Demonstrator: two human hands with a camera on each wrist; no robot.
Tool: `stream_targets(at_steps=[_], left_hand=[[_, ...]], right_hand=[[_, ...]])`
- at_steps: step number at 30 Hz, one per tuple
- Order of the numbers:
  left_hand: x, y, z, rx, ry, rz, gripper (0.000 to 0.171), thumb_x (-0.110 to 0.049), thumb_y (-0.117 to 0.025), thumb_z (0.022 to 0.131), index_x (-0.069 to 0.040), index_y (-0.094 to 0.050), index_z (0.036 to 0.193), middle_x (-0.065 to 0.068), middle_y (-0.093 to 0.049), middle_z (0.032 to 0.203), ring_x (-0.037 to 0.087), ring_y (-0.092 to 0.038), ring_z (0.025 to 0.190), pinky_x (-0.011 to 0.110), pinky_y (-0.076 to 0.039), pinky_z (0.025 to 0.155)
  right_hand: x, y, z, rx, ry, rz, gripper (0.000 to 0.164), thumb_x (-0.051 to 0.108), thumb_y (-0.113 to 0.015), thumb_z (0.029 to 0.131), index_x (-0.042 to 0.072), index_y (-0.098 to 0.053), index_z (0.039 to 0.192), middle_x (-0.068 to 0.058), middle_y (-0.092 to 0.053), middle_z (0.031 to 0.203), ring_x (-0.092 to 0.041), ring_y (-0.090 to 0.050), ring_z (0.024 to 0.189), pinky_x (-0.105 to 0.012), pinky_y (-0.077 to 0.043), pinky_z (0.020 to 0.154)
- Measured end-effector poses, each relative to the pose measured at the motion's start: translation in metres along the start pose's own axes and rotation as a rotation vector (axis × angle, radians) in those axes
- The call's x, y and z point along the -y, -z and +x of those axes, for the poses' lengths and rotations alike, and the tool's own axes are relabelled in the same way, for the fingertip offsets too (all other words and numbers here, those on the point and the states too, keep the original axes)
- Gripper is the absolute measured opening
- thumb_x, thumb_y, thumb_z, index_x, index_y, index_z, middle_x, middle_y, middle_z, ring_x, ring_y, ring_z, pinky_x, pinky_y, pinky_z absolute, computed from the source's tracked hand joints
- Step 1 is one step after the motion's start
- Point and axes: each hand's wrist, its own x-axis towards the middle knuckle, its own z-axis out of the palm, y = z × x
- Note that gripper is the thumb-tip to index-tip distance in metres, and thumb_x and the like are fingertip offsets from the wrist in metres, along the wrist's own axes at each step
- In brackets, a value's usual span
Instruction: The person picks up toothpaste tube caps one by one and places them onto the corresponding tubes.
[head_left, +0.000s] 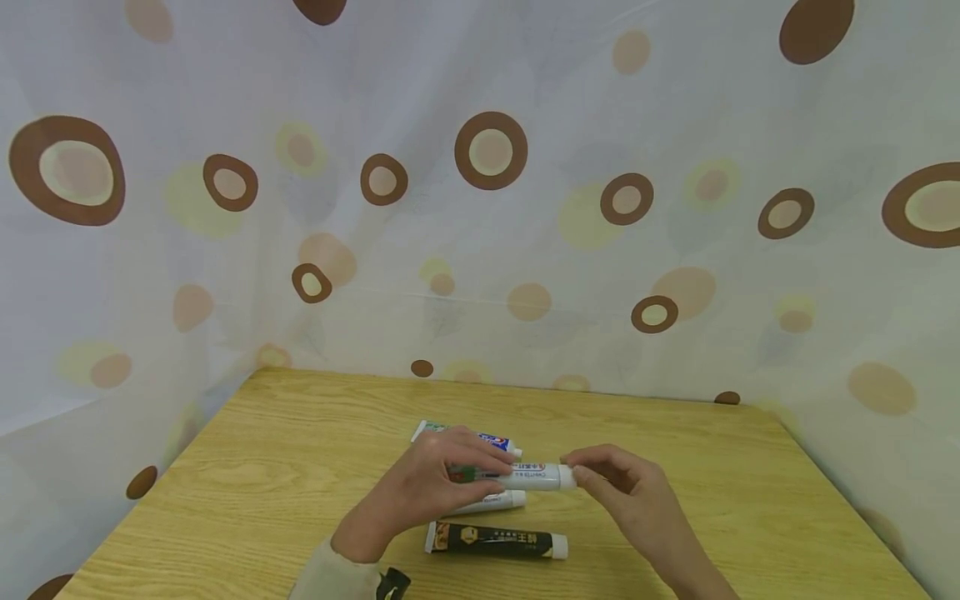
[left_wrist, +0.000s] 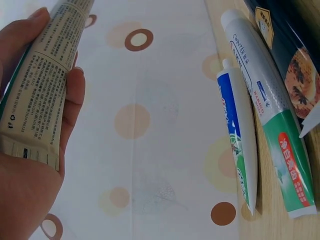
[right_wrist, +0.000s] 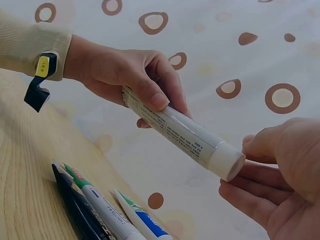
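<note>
A white toothpaste tube with a white cap is held up above the table, lying nearly level in the head view. My left hand grips its crimped-end half, thumb on one side and fingers on the other. Fine print covers the side of the tube that faces the left wrist camera. From the right, my right hand pinches at the cap with thumb and fingertips. Beneath the hands lie a silver-and-green toothpaste tube and a blue, green and white one, both partly covered by my left hand in the head view.
Nearest the front on the wooden table lies a black toothpaste tube with a white cap. A pale curtain with brown ring spots hangs behind the table and along its sides. My left wrist carries a black strap with a yellow label.
</note>
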Motion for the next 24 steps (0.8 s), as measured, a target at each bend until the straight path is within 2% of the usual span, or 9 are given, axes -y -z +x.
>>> stream_targets(at_steps=[5,12,18,24], left_hand=[[0.003,0.000,-0.001,0.005,0.012,-0.011,0.019,-0.013,-0.078,0.086,-0.011,-0.079,0.105,0.004,-0.075,0.111,0.015,-0.069,0.103,0.014,-0.056,0.064],[0.005,0.004,-0.005,0.004,0.105,-0.023,0.019,-0.016,-0.077,0.087,-0.013,-0.079,0.105,0.003,-0.074,0.113,0.016,-0.067,0.106,0.017,-0.057,0.064],[0.011,0.005,-0.007,0.004,0.113,0.009,0.017,-0.017,-0.077,0.088,-0.014,-0.079,0.104,0.002,-0.076,0.110,0.009,-0.066,0.092,0.016,-0.049,0.052],[0.018,0.006,-0.009,-0.006,0.156,0.004,0.015,-0.016,-0.076,0.088,-0.014,-0.079,0.103,0.002,-0.076,0.108,0.012,-0.069,0.094,0.017,-0.052,0.056]], right_hand=[[-0.001,0.001,0.001,-0.008,0.009,0.006,0.025,0.027,-0.065,0.096,0.007,-0.070,0.111,-0.015,-0.070,0.116,-0.011,-0.070,0.098,-0.023,-0.056,0.086],[-0.004,0.012,0.000,-0.032,0.033,0.011,0.026,0.026,-0.063,0.098,0.005,-0.068,0.111,-0.007,-0.072,0.109,-0.016,-0.072,0.096,-0.024,-0.056,0.088],[-0.006,0.021,0.002,-0.048,0.030,-0.032,0.026,0.025,-0.063,0.098,0.004,-0.067,0.112,0.001,-0.072,0.106,-0.013,-0.071,0.094,-0.026,-0.057,0.087],[-0.006,0.027,0.002,-0.016,-0.010,-0.088,0.024,0.024,-0.063,0.098,0.005,-0.067,0.113,-0.005,-0.070,0.109,-0.009,-0.068,0.094,-0.025,-0.057,0.084]])
